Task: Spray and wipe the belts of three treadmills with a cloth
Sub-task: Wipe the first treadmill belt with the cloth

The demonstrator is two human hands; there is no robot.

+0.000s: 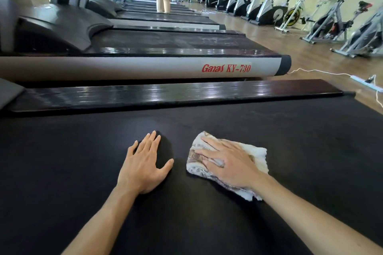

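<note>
Here, step in hand: wiping the belt (207, 223) of the nearest treadmill; no spray bottle is in view.
Right hand: the right hand (232, 164) lies flat on the cloth (256, 154), fingers straight and slightly spread, pressing it down onto the belt rather than gripping it.
Left hand: the left hand (145, 164) rests palm-down on the bare belt just beside the cloth, fingers straight and holding nothing, apparently as a brace.
Cloth position: folded into a thick pad, lying on the belt near its middle, partly under the right palm, with edges showing beyond the fingertips and by the wrist.
Cloth handling: it looks soft, light and limp, so it likely bunches or unfolds if pushed by one corner; a flat palm over its middle should keep the pad together.
Belt handling: matte, finely textured and probably grippy, so the cloth may drag; steady downward pressure seems needed.
Side rail: the glossy side rail (165, 94) runs along the belt's far edge.
Next treadmill: the next treadmill (226, 68), marked KY-730, sits just beyond the rail.
Progress: I cannot tell how many belts are finished.
</note>
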